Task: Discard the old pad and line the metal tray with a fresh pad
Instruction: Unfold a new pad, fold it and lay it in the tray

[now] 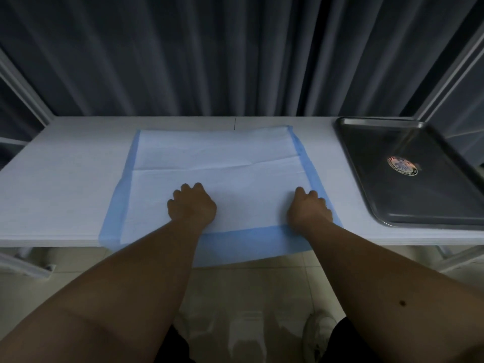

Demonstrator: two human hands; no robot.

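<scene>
We reach both bare forearms forward over the near edge of the white rectangular table (65, 179) and set our hands down on the pad. Our left hand (192, 204) lies knuckles up, fingers curled under; whether they pinch the sheet or only press on it, we cannot tell. Our right hand (309, 208) sits the same way, fingers bent down onto the sheet, and its grip is likewise hidden from us.

The thin white absorbent pad with a light blue border (214, 158) lies spread flat in the middle of the table, with a crosswise fold crease at about mid-length. Its near blue edge hangs over the table's front edge towards us. Our left hand rests near the pad's centre, our right hand close to its right blue border, both in the near half.

The dark rectangular metal tray (372, 163) with a round sticker (402, 166) in it lies on the table's right end, apart from the pad and from our right hand. Dark pleated curtains (209, 53) hang behind the table.
</scene>
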